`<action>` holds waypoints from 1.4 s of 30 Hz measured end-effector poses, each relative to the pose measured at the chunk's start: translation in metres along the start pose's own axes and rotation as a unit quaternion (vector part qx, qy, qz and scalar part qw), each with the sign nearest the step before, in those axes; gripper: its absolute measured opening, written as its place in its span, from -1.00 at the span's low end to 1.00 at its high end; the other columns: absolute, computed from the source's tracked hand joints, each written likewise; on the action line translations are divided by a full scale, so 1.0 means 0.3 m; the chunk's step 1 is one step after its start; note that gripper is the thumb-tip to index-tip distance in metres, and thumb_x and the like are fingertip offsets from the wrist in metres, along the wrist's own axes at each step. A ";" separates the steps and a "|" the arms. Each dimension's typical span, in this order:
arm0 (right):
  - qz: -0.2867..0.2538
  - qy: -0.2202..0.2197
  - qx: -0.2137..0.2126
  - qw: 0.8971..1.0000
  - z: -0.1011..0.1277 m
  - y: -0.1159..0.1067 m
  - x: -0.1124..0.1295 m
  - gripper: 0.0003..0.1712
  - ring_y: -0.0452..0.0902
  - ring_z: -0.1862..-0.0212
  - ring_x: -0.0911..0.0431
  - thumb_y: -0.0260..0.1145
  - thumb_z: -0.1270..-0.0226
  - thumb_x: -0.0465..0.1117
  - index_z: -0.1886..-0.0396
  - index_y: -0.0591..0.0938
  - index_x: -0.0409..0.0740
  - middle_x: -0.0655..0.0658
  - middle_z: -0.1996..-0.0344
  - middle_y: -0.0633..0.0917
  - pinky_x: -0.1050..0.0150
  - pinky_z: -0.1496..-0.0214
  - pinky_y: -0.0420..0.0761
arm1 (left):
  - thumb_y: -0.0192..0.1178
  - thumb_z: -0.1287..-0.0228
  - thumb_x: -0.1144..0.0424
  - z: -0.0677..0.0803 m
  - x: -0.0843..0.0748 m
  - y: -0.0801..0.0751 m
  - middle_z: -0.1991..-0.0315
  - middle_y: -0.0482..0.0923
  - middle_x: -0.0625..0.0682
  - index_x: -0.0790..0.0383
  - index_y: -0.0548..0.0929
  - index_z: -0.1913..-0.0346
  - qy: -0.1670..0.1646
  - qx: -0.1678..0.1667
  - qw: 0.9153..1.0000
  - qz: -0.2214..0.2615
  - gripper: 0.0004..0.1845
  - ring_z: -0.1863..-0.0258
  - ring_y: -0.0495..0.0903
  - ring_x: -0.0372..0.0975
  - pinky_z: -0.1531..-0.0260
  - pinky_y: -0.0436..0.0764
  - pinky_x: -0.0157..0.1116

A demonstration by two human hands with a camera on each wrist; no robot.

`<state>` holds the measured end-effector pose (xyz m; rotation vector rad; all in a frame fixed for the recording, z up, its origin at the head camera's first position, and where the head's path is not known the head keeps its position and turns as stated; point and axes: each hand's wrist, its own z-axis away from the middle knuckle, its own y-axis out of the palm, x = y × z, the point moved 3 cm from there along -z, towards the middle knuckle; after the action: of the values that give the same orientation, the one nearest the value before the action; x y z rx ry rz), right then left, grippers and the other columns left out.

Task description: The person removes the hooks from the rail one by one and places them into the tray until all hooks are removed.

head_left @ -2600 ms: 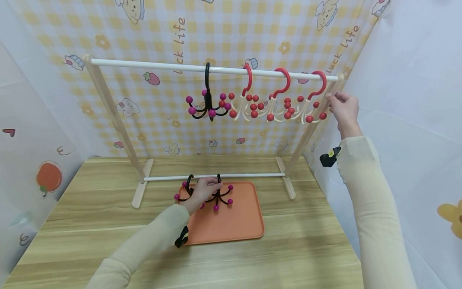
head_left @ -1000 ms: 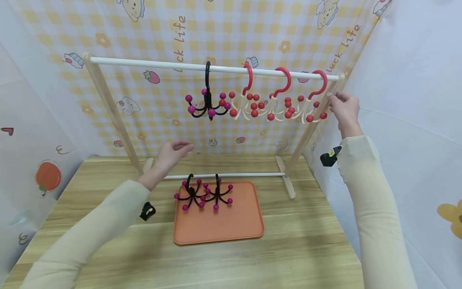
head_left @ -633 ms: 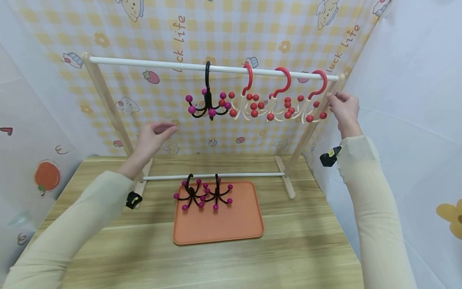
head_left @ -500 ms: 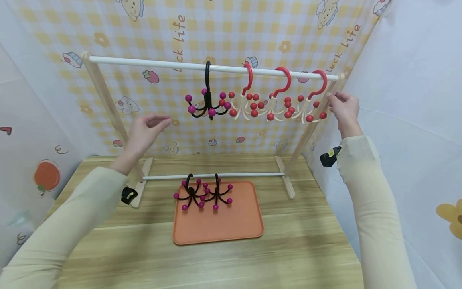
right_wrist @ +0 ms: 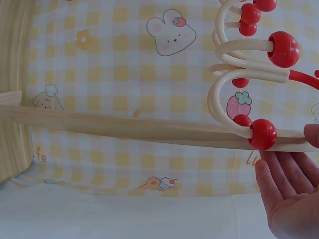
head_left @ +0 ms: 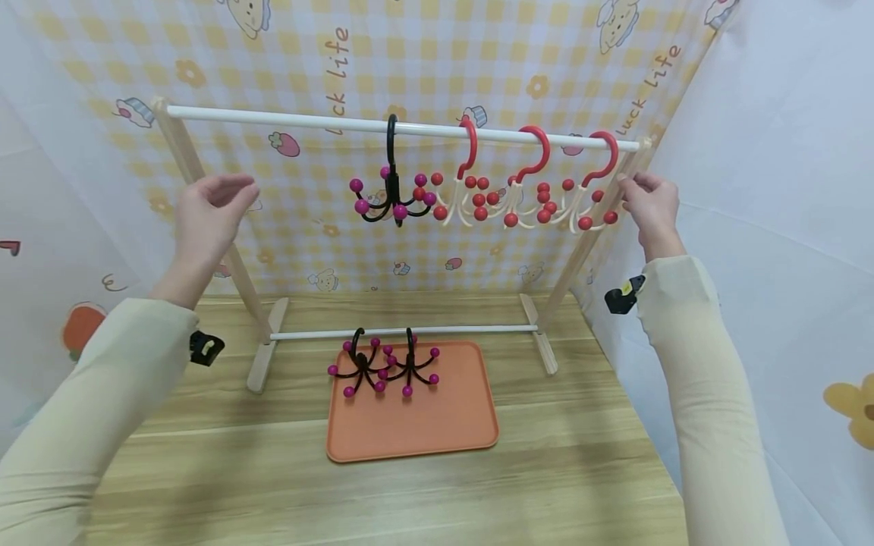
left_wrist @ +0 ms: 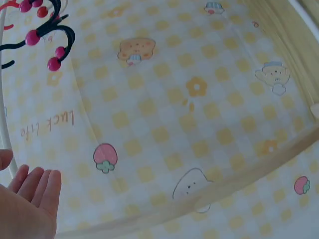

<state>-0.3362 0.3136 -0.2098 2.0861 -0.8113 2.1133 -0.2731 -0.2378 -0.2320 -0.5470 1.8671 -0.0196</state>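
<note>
My left hand [head_left: 212, 216] is raised beside the rack's left wooden post [head_left: 247, 292], holding nothing, its fingers slightly bent and the thumb apart. My right hand [head_left: 652, 208] pinches the right wooden post [right_wrist: 164, 130] near its top, fingers on one side and thumb on the other. From the white top rod [head_left: 273, 118] hang a black multi-arm hanger [head_left: 392, 186] with magenta balls and three cream ones with red hooks and red balls, the rightmost hanger [head_left: 580, 203] nearest my right hand. Two more black hangers, a left one [head_left: 362, 364] and a right one [head_left: 410, 364], lie on the orange tray [head_left: 437, 425].
The rack stands on a wood-grain table [head_left: 546, 470], its feet joined by a low white bar [head_left: 478, 331] behind the tray. A yellow checked cloth [head_left: 307, 250] covers the back, and a white sheet [head_left: 785, 250] hangs at the right.
My left hand has let go of the right black hanger on the tray and moved up and left to the left post. My right hand has stayed on the right post.
</note>
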 end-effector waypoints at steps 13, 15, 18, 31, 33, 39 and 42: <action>0.003 -0.005 -0.004 1.000 -0.006 0.002 0.003 -0.34 0.32 -0.07 0.13 0.15 -0.17 0.12 -0.24 0.33 -0.04 -0.05 -0.16 0.39 0.30 -0.21 0.28 | 0.17 -0.14 0.35 -0.040 -0.002 -0.099 -0.11 0.37 -0.01 0.17 0.51 0.00 0.018 -0.138 0.987 0.082 -0.68 -0.13 0.27 -0.33 -0.11 0.29 -0.45; 0.006 -0.007 -0.006 1.000 -0.008 0.003 0.002 -0.35 0.32 -0.06 0.13 0.14 -0.18 0.11 -0.23 0.33 -0.05 -0.07 -0.15 0.40 0.28 -0.21 0.28 | 0.15 -0.16 0.35 -0.040 0.002 -0.109 -0.14 0.34 -0.05 0.15 0.48 -0.04 0.021 -0.150 0.986 0.071 -0.65 -0.16 0.21 -0.37 -0.15 0.22 -0.46; 0.008 -0.007 -0.008 1.000 -0.009 0.003 0.001 -0.35 0.33 -0.05 0.13 0.14 -0.19 0.10 -0.23 0.33 -0.06 -0.07 -0.15 0.40 0.27 -0.21 0.28 | 0.12 -0.18 0.35 -0.042 0.010 -0.119 -0.17 0.29 -0.09 0.13 0.42 -0.10 0.018 -0.159 0.985 0.057 -0.60 -0.18 0.12 -0.40 -0.17 0.16 -0.48; 0.007 -0.009 -0.007 1.000 -0.008 0.006 0.001 -0.35 0.32 -0.05 0.13 0.14 -0.19 0.10 -0.24 0.33 -0.07 -0.08 -0.15 0.40 0.25 -0.22 0.27 | 0.15 -0.17 0.23 -0.088 0.082 -0.138 -0.28 0.09 -0.05 0.01 0.15 -0.28 -0.111 -0.114 0.983 0.090 -0.37 -0.23 0.07 -0.33 -0.17 0.11 -0.54; 0.007 -0.008 -0.007 1.000 -0.006 0.006 0.002 -0.34 0.32 -0.06 0.12 0.14 -0.19 0.10 -0.24 0.32 -0.07 -0.08 -0.15 0.40 0.25 -0.22 0.27 | 0.13 -0.18 0.22 -0.093 0.089 -0.135 -0.28 0.11 -0.03 0.04 0.17 -0.28 -0.122 -0.104 0.983 0.087 -0.39 -0.22 0.11 -0.32 -0.16 0.15 -0.51; 0.008 -0.008 -0.008 1.000 -0.007 0.004 0.001 -0.35 0.32 -0.06 0.12 0.14 -0.19 0.11 -0.23 0.33 -0.06 -0.07 -0.14 0.40 0.26 -0.22 0.27 | 0.09 -0.21 0.13 -0.110 0.102 -0.125 -0.23 0.23 0.00 0.12 0.23 -0.25 -0.143 -0.077 0.985 0.056 -0.44 -0.16 0.25 -0.29 -0.18 0.20 -0.38; 0.010 -0.007 -0.009 1.000 -0.005 0.002 0.001 -0.35 0.32 -0.05 0.13 0.14 -0.18 0.12 -0.23 0.33 -0.05 -0.06 -0.15 0.40 0.27 -0.22 0.27 | 0.09 -0.20 0.12 -0.120 0.107 -0.122 -0.19 0.29 0.00 0.13 0.25 -0.25 -0.153 -0.075 0.984 0.048 -0.45 -0.12 0.30 -0.29 -0.16 0.24 -0.36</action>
<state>-0.3380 0.3135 -0.2096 2.0940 -0.8542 2.0968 -0.3005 -0.2914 -0.2373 -0.5297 1.6001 0.2576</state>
